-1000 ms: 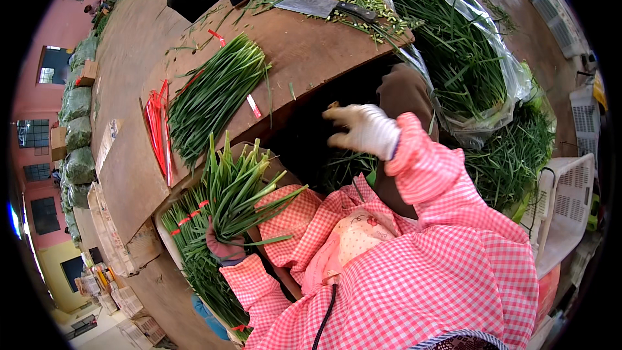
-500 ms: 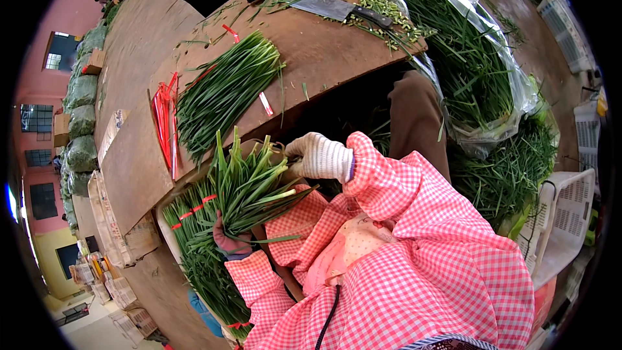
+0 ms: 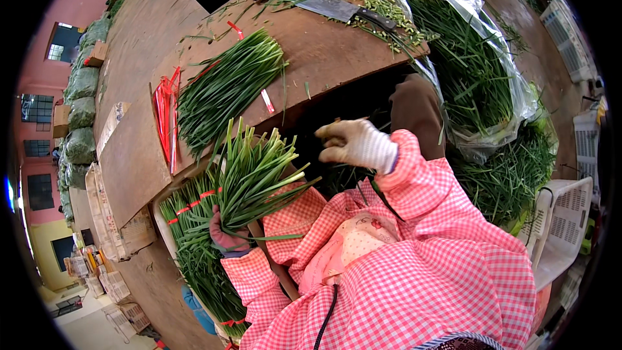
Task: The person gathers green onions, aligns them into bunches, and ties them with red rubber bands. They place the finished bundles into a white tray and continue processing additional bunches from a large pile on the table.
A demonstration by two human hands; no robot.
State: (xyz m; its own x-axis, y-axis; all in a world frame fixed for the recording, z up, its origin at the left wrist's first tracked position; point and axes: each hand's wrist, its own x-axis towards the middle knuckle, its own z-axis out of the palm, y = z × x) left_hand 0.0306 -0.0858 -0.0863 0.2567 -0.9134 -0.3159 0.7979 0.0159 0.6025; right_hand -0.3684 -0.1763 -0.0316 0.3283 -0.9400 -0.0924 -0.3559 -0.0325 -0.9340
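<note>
A loose bunch of garlic chives (image 3: 262,172) is gripped in my left hand (image 3: 228,232), which wears a dark mauve glove; pale stem ends point up and away from me. To its right, my right hand (image 3: 361,145), in a white knit glove with a soiled palm, hovers over the dark gap below the table edge. Its thumb and fingers are bent but apart, with nothing clear between them. Under the left hand, chive bundles tied with red tape (image 3: 210,279) fill a pale crate. Another pile of chives (image 3: 230,87) lies on the board table (image 3: 330,55), across a red strip.
Red tape strips (image 3: 166,116) lie at the table's left. A cleaver (image 3: 330,8) rests at the far side beside chopped stem bits (image 3: 389,10). On the right are a clear plastic bag (image 3: 479,136) full of chives and a white crate (image 3: 567,227).
My right hand has left the stem ends of the held bunch and moved right, its fingers spreading. The left hand still holds the chives in nearly the same place.
</note>
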